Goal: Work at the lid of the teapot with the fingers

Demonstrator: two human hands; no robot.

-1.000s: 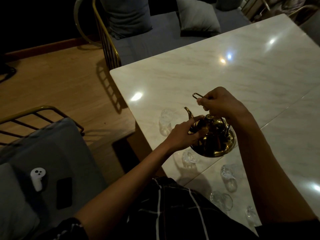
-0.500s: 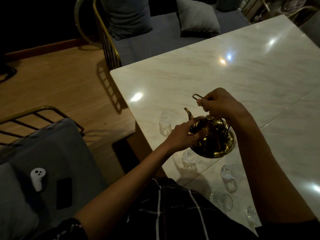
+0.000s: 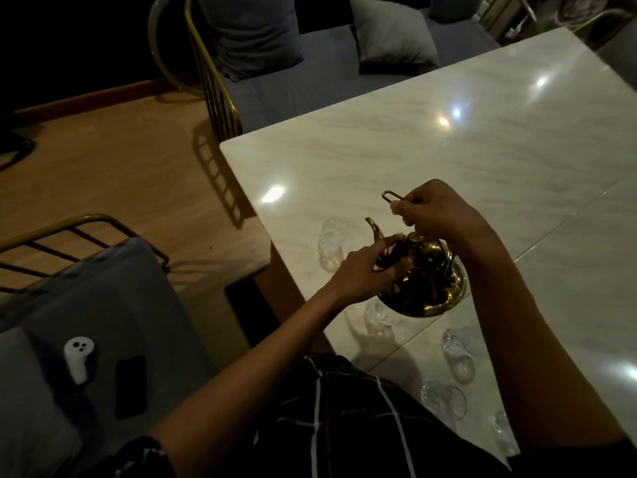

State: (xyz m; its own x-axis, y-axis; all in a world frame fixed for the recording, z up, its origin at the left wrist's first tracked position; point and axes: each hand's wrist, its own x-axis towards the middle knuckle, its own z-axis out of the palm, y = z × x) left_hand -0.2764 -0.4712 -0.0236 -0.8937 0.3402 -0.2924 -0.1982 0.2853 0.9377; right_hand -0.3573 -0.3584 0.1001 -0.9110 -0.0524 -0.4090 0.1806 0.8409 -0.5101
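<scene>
On marble table (image 3: 448, 160), left hand (image 3: 362, 274) grips brass teapot (image 3: 427, 284); right hand (image 3: 434, 212) pinches its wire handle (image 3: 388, 195).

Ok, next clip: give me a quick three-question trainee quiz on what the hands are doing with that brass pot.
1. True or false: the right hand grips the thin wire handle above the brass teapot.
2. Where does the left hand touch the teapot? A) the lid knob B) the body beside the spout C) nowhere
3. What surface does the teapot stand on?

Key
1. True.
2. B.
3. The pale marble table, with clear glass cups lying about it.
</scene>
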